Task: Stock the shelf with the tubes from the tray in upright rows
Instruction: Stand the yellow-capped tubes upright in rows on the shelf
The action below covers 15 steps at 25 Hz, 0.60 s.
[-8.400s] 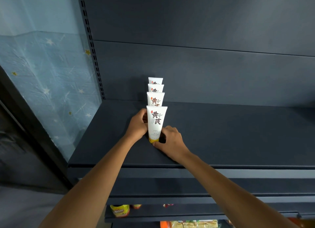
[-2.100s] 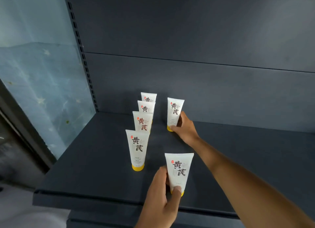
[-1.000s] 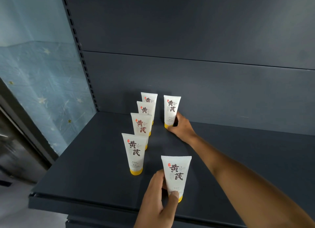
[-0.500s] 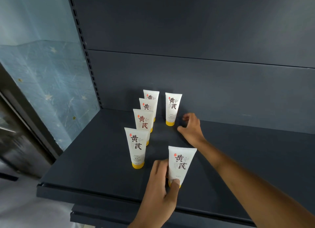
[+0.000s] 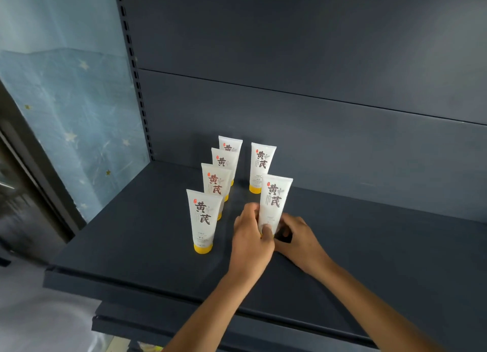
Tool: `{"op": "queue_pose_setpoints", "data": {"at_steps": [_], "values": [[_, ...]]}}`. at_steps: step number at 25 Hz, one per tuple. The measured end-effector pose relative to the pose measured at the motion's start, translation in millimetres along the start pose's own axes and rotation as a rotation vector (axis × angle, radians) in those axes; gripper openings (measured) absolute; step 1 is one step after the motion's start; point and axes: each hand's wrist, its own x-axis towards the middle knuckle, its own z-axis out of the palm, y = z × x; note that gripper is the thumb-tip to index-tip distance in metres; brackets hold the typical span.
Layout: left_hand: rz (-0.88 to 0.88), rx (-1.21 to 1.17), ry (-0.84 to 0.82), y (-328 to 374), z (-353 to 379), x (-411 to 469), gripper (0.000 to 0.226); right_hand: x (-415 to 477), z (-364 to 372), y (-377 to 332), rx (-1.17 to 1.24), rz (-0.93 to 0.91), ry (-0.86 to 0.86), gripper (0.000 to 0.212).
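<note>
now my left hand (image 5: pixel 251 235) grips the held tube (image 5: pixel 275 201) low down. my thumb lies across its front and my fingers go round its left side. the held tube is white with big dark letters, and it stands straight up, bottom down, over the shelf (image 5: pixel 131 246). my thumb hides most of its yellow cap, so i cannot see if the cap sits on the shelf.

my right hand (image 5: pixel 297 235) is just beside the held tube on the other side, low on the shelf. its fingers bend in toward the bottom of the tube, but i cannot tell if they grip it or only touch it.

just behind my hands stands the back tube (image 5: pixel 262 164), cap down, close to the back wall (image 5: pixel 316 48). the held tube covers a little of its lower corner.

to the left of my left hand is a row of four tubes (image 5: pixel 216 184), one behind the other, all standing on their yellow caps. the front one is near my left hand but not touching it. far off to the left of my hands is a blue sheet (image 5: pixel 66 114) with little stars.
</note>
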Motion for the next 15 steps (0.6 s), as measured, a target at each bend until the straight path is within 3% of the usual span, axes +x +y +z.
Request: {"op": "queue_pose_setpoints", "data": {"at_steps": [8,13,15], "values": [[-0.041,-0.005,0.081,-3.7,6.2,21.8,0.046,43.3,17.7,8.2,-0.078,0.068,0.086,0.036],[-0.131,-0.063,0.084,-1.6,12.0,26.3,0.054,67.6,16.4,-2.3,-0.145,0.121,0.073,0.054],[-0.154,-0.087,0.090,-1.1,11.5,29.2,0.051,72.6,17.2,-3.7,-0.152,0.147,0.071,0.049]]}}
